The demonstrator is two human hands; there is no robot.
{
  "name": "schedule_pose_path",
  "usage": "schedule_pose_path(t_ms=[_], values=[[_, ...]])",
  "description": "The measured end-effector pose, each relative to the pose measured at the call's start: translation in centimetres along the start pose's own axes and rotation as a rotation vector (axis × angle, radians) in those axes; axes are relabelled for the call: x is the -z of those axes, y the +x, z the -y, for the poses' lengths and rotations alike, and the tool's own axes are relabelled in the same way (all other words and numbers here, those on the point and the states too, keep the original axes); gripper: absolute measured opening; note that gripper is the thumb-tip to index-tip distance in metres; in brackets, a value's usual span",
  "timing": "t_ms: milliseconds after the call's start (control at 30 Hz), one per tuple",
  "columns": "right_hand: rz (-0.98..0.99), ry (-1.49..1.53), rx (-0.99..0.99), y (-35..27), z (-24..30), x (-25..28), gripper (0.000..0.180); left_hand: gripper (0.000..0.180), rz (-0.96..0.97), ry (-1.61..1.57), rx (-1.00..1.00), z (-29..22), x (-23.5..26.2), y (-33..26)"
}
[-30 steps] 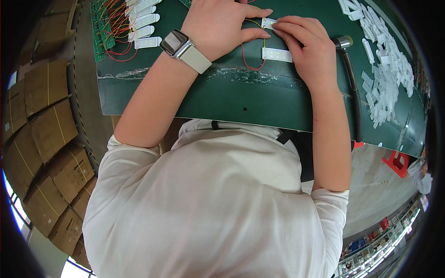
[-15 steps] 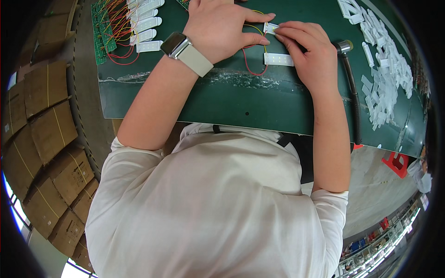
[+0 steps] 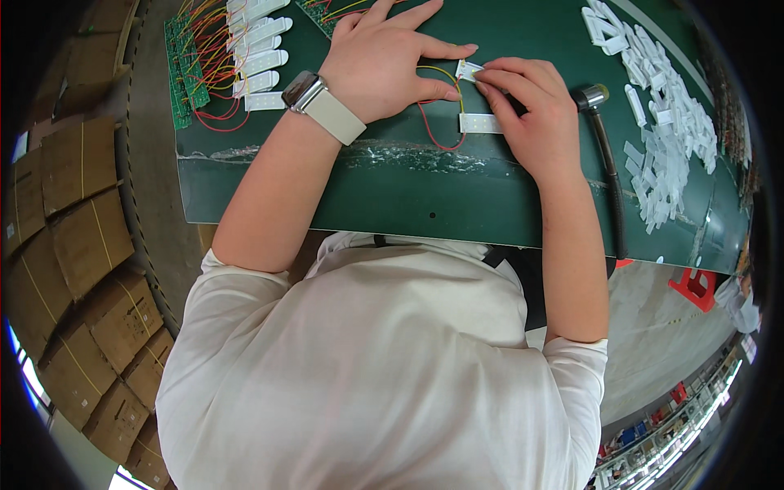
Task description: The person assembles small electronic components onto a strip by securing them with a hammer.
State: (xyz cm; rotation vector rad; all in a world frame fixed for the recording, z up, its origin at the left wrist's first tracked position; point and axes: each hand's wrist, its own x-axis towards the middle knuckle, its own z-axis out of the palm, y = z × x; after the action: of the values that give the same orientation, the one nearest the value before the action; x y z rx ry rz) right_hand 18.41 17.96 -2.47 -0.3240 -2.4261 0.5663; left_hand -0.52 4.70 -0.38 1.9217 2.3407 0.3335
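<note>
The right hand (image 3: pixel 535 106) pinches the right end of the upper strip (image 3: pixel 467 70), a small white piece, between thumb and fingertips, its other fingers curled in close behind. The left hand (image 3: pixel 384 65) is spread over the green table (image 3: pixel 367 196), thumb and forefinger stretched apart toward the same strip — whether the thumb touches the wiring beside it is hard to tell from this high view. A yellow wire (image 3: pixel 441 70) arches through the gap between that thumb and forefinger, and a red wire (image 3: pixel 433 139) loops down below the thumb. Nearer the person lies the lower strip (image 3: pixel 479 123), flat on the table, with the red loop rising to its left end and its right end hidden by the right hand. A watch (image 3: pixel 305 91) sits on the left wrist. Beyond it, at the table's left, white strips (image 3: pixel 263 60) lie in a row, with red and yellow leads running from them to green boards (image 3: pixel 181 77); another board (image 3: pixel 317 16) shows past the left hand. A black-handled tool (image 3: pixel 608 163) lies just right of the right forearm, its metal head pointing away from the person. Further right — well apart from both hands — spreads a loose pile (image 3: pixel 665 122) of white pieces.
</note>
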Motion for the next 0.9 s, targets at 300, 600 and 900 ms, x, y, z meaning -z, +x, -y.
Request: schedule_pose_path(t_ms=[300, 600, 900], values=[[-0.115, -0.019, 0.060, 0.0, 1.8, 3.2, 0.011, 0.063, 0.082, -0.028, 0.107, -0.5, 1.3, -0.8], [-0.114, -0.612, -0.589, -4.7, -7.6, 16.0, 0.026, 0.065, 0.070, -0.042, 0.073, -0.7, 0.9, -0.1], [-0.008, -0.625, -0.767, -7.9, -11.6, 18.6, 0.043, 0.061, 0.045, -0.038, 0.083, -0.6, 0.8, -0.2]])
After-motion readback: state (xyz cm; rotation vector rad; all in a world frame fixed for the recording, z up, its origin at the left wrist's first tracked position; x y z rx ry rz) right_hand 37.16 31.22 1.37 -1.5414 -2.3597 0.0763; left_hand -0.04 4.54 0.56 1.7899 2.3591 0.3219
